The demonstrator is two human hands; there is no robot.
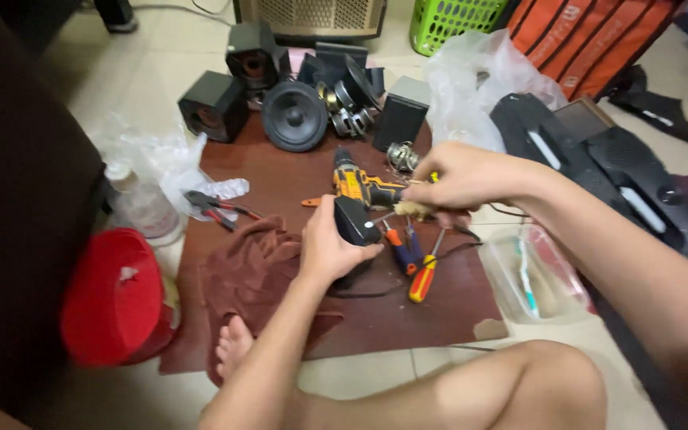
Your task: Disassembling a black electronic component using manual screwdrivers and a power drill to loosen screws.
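Note:
My left hand (326,243) grips a small black box-shaped part (356,220) over a brown mat (296,171) on the floor. My right hand (455,175) pinches a small yellowish tool or brush (416,209) against that part; its tip is hard to make out. Just behind both hands lies a yellow and black cordless drill (357,183). Screwdrivers with orange and blue handles (412,267) lie under my hands. A thin black wire (376,293) trails from the black part across the mat.
Black speaker boxes (213,105), a loose speaker cone (294,116) and metal parts crowd the mat's far edge. Pliers (210,205), a brown cloth (252,271), a red lid (113,295), a clear plastic container (535,275), plastic bags and a green basket (451,22) surround it. My bare foot (234,344) rests at the mat's near edge.

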